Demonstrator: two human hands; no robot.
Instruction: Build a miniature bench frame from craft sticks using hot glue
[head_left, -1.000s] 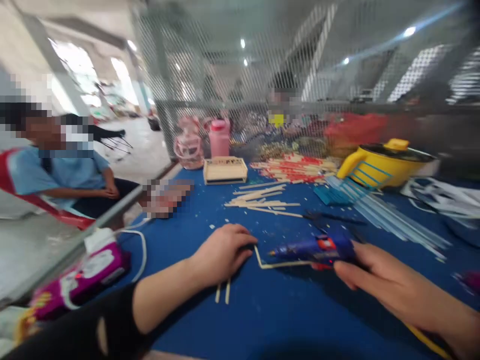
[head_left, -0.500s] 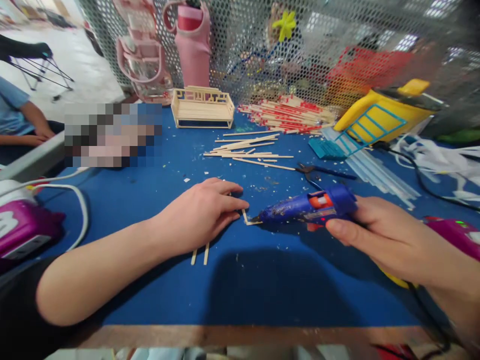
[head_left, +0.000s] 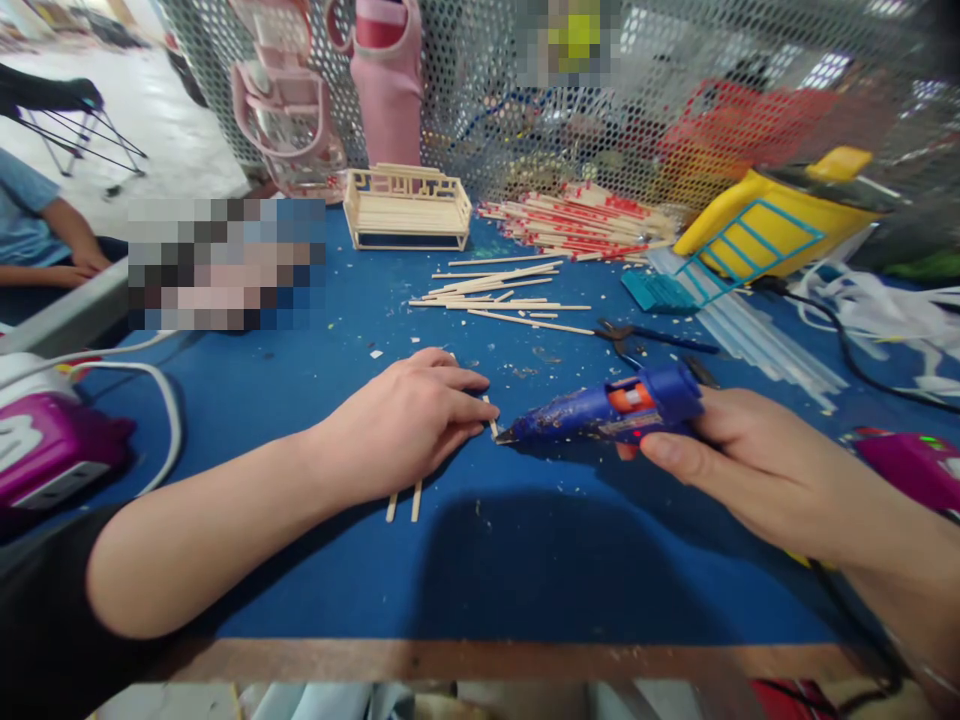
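Observation:
My left hand (head_left: 409, 420) lies palm down on the blue table top (head_left: 315, 560), fingers pressed together over thin wooden sticks (head_left: 403, 500) whose ends poke out beneath the palm. A short stick end (head_left: 491, 418) shows at its fingertips. My right hand (head_left: 742, 465) grips a blue hot glue gun (head_left: 611, 410), held level with its nozzle touching that stick end by my left fingertips.
Loose sticks (head_left: 495, 290) and red-tipped sticks (head_left: 577, 222) lie further back, beside a small stick-built bench (head_left: 406, 208). Black pliers (head_left: 645, 338), clear glue rods (head_left: 750, 340), a yellow pot (head_left: 772, 225) and pink bottles (head_left: 386, 80) stand by the mesh screen. A purple device (head_left: 45, 450) sits left. Another person's arm (head_left: 45, 245) is far left.
The view tilted down to the table. The glue gun's nozzle moved left, up to my left fingertips. My left hand stayed on the sticks.

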